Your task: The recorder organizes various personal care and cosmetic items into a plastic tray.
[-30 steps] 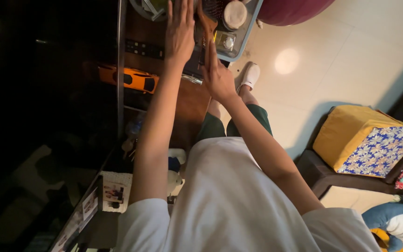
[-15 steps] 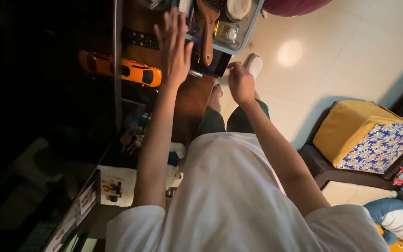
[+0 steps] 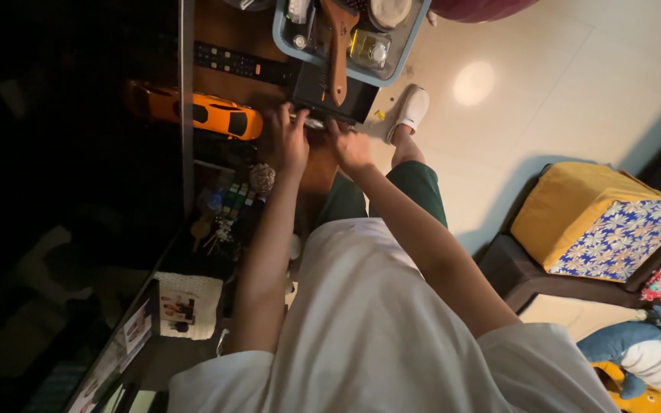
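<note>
Both my hands meet on the brown wooden tabletop, just in front of a flat black box. My left hand has its fingers curled on one end of a thin silvery object lying beside the box. My right hand pinches the other end of it. I cannot make out what the silvery object is. An orange toy car sits just left of my left hand.
A black remote lies beyond the car. A light-blue tray holds jars and a brown wooden handle. Small items and a photo frame crowd the near table. A yellow floral cushion and blue plush toy sit at the right.
My left hand came down from above the tray with open fingers to the table edge. My right hand moved left to join it at the silvery object.
</note>
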